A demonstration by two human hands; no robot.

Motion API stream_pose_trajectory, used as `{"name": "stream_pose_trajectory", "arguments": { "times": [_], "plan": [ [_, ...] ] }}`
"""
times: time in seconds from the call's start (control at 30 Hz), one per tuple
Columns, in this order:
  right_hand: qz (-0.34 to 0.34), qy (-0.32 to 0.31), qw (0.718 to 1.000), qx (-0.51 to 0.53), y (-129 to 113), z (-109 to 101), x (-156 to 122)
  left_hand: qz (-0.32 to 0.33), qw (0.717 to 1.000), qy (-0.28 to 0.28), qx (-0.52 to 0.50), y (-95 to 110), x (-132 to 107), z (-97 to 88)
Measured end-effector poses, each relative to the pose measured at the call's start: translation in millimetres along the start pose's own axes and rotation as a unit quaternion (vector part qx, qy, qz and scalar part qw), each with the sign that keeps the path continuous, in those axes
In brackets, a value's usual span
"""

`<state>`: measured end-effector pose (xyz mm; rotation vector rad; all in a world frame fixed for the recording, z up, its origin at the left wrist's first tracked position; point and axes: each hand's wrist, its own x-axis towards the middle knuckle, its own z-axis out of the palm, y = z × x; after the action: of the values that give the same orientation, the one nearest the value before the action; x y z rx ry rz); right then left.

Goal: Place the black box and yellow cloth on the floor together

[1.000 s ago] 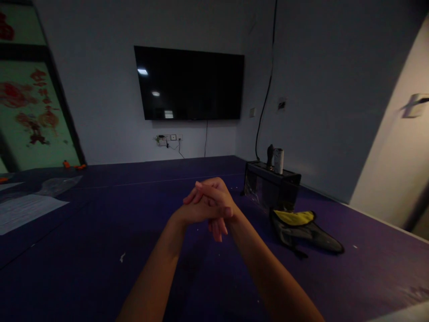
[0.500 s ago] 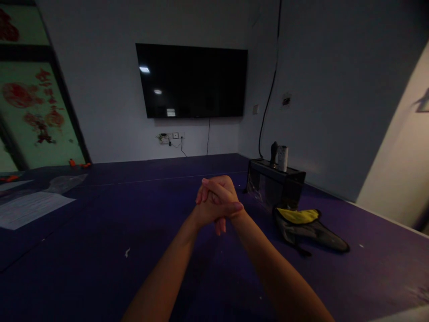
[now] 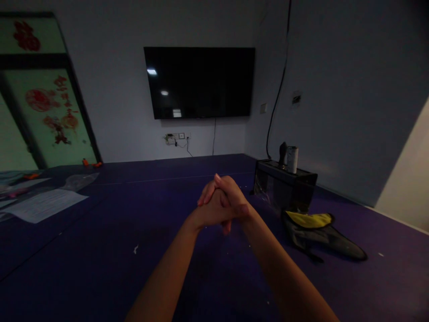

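Both of my hands are clasped together above the purple tabletop (image 3: pixel 134 286). My left hand (image 3: pixel 211 213) is wrapped round the right, its thumb lying across toward the right wrist. My right hand (image 3: pixel 232 189) is folded over the left with the fingers laced between. No object shows in either hand, though the space between the palms is hidden. To the right of the hands lies a grey mesh pouch with a yellow flap (image 3: pixel 310 220), apart from them.
Behind the pouch stands a dark box (image 3: pixel 273 188) with a pale cylinder (image 3: pixel 292 159) and a dark upright object (image 3: pixel 282 154) on top. Papers (image 3: pixel 47 205) and clear plastic (image 3: pixel 78 181) lie at left. A television (image 3: pixel 201 82) hangs on the far wall.
The camera has turned a little to the left, so the room's contents sit farther right. My hands stay clasped, with only a slight shift in the grip.
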<state>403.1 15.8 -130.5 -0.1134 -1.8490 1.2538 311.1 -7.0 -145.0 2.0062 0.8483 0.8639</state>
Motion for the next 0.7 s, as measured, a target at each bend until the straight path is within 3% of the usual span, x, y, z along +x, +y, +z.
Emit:
{"name": "stream_pose_trajectory", "arguments": {
  "times": [0.1,0.2,0.3,0.47,0.57,0.63,0.7],
  "plan": [
    [-0.008,0.055,0.998,-0.015,0.8,0.6,0.2,-0.015,0.997,0.074,-0.019,2.9,2.4,10.1],
    [-0.009,0.073,0.996,-0.044,-3.4,1.8,-1.0,-0.022,0.991,0.132,-0.027,5.6,2.9,19.7],
    [0.001,0.069,0.996,-0.051,-5.7,2.6,-1.6,-0.035,0.989,0.139,-0.036,4.3,4.3,23.4],
    [0.087,0.022,0.994,-0.066,0.6,-1.5,2.6,-0.059,0.987,0.12,-0.083,-0.2,5.0,23.9],
    [0.077,0.093,0.989,-0.082,-6.2,-9.3,1.2,-0.064,0.987,0.103,-0.102,3.8,-28.1,29.1],
    [0.044,0.158,0.983,-0.078,-19.3,-19.1,-5.8,-0.088,0.984,0.117,-0.097,9.3,-72.2,37.7],
    [0.01,0.226,0.968,-0.109,-34.6,-33.1,-18.6,-0.106,0.987,0.048,-0.114,15.0,-124.8,50.6]
  ]
}}
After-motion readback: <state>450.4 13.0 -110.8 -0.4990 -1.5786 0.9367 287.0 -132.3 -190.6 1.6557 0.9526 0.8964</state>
